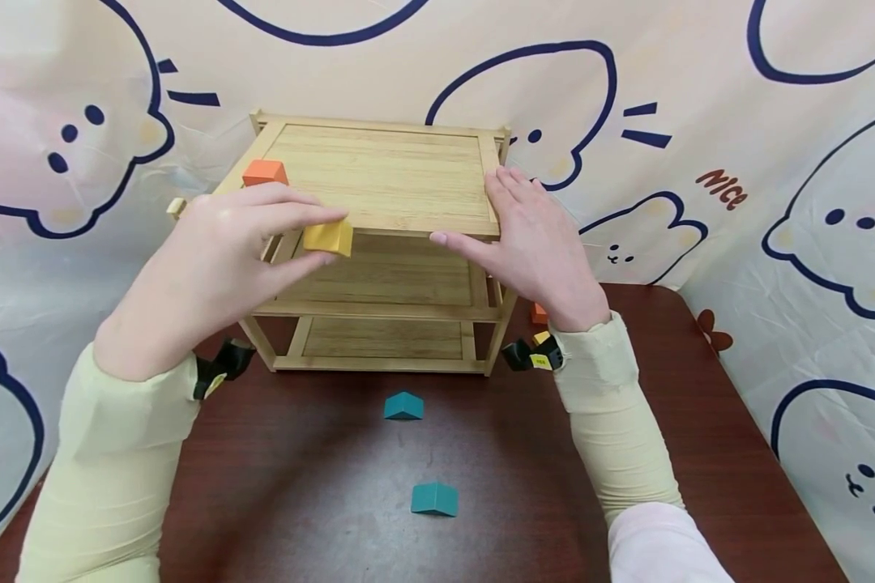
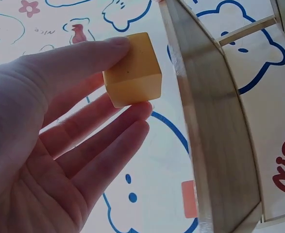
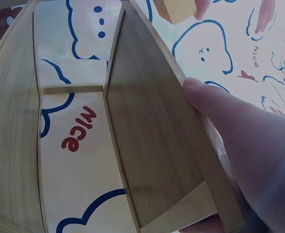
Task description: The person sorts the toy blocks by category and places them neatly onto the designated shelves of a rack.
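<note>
My left hand (image 1: 222, 251) pinches a yellow block (image 1: 328, 237) between thumb and fingers, just in front of the top board of a small wooden shelf rack (image 1: 386, 174). In the left wrist view the yellow block (image 2: 135, 73) looks cube-like. On the left front of the top board sits an orange block (image 1: 265, 172), partly behind the left hand. My right hand (image 1: 535, 235) rests on the right front corner of the top board, fingers straight and thumb stretched along the front edge. The right wrist view shows the right thumb (image 3: 220, 109) against the board's edge.
Two teal triangular blocks (image 1: 404, 406) lie on the dark brown table (image 1: 299, 486) in front of the rack. An orange block (image 1: 539, 313) and a yellow piece (image 1: 542, 337) show partly behind the right wrist. Cartoon-printed fabric (image 1: 795, 283) surrounds the table.
</note>
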Motion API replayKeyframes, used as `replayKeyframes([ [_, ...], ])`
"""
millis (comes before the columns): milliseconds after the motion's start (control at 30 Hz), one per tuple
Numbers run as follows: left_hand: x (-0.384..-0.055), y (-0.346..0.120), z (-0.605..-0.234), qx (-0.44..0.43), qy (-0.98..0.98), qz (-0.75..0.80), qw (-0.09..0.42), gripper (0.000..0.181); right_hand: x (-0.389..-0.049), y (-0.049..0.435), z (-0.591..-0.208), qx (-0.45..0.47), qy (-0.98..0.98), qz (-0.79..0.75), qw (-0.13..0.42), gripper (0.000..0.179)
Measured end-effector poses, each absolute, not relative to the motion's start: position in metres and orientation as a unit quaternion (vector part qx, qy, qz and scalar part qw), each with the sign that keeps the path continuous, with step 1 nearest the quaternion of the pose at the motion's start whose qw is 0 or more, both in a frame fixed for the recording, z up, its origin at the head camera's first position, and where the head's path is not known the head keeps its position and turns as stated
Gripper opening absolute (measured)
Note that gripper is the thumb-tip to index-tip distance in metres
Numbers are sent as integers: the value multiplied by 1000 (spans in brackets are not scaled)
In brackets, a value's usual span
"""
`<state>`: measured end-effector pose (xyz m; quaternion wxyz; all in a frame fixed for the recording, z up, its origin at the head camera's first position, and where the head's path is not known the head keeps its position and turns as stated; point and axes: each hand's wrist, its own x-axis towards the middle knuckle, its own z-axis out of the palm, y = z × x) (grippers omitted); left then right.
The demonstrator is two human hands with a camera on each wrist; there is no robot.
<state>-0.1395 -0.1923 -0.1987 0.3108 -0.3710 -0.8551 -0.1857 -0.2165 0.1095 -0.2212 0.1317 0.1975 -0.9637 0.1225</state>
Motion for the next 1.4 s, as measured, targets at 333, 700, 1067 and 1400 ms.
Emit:
replayKeyframes([
  [333, -152, -192, -183, -354, -866, -171, 310, 41, -217, 109, -222, 198, -963, 124, 137, 111],
  [700, -169, -194, -170, -321, -891, -150, 286, 41, -216, 108, -222, 192, -965, 124, 131, 111],
  [1067, -187, -196, -160, -273, -923, -146, 227, 39, -216, 108, -222, 196, -963, 127, 136, 111],
  [1400, -205, -198, -157, -242, -946, -144, 163, 43, -217, 109, -222, 196, -962, 131, 139, 110],
])
